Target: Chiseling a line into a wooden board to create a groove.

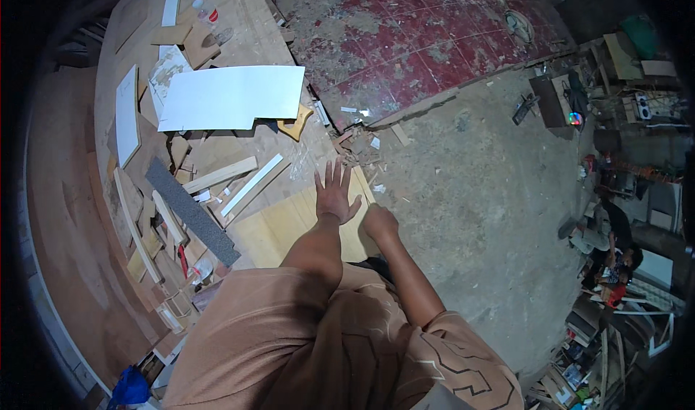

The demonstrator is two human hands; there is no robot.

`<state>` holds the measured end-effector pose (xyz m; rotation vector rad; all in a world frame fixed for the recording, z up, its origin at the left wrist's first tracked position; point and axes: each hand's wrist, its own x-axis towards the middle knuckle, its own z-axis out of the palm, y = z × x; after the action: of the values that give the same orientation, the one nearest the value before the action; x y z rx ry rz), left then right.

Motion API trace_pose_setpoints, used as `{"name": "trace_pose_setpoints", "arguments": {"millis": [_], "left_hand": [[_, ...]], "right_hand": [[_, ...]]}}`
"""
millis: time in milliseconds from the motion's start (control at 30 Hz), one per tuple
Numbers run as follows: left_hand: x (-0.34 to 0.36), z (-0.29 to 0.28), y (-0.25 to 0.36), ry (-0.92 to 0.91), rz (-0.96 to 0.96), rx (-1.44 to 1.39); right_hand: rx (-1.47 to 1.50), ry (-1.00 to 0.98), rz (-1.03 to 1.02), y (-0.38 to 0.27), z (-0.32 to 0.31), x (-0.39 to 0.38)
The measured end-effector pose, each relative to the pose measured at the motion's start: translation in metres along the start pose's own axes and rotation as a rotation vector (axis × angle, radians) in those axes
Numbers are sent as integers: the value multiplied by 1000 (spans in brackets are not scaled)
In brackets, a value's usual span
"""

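Observation:
A pale yellowish wooden board (271, 225) lies on the work table in front of me, with straight lines running along it. My left hand (334, 194) rests flat on its far right part, palm down and fingers spread. Beside it, my right hand (381, 223) is closed in a fist at the board's right edge, where a narrow strip (364, 186) runs. Whatever sits inside those fingers is hidden. Left of the board lie a grey speckled strip (192, 211), a white-faced strip (252, 186) and a wooden batten (221, 175).
Farther off on the table lies a large white panel (228, 97), partly over a yellow handle-shaped piece (295, 124). A clear bottle (205, 10) stands beyond. Concrete floor (463, 214) and red tiles (413, 34) lie to the right. Another person (612, 233) is at far right among scrap.

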<state>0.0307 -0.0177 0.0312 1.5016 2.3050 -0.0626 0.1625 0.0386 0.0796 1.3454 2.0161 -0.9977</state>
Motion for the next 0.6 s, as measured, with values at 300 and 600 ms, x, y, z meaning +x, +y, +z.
{"name": "trace_pose_setpoints", "arguments": {"millis": [300, 600], "left_hand": [[1, 5, 1, 22, -11, 28], [4, 6, 3, 16, 4, 53]], "right_hand": [[111, 133, 11, 1, 24, 18], [172, 169, 5, 2, 27, 22]]}}
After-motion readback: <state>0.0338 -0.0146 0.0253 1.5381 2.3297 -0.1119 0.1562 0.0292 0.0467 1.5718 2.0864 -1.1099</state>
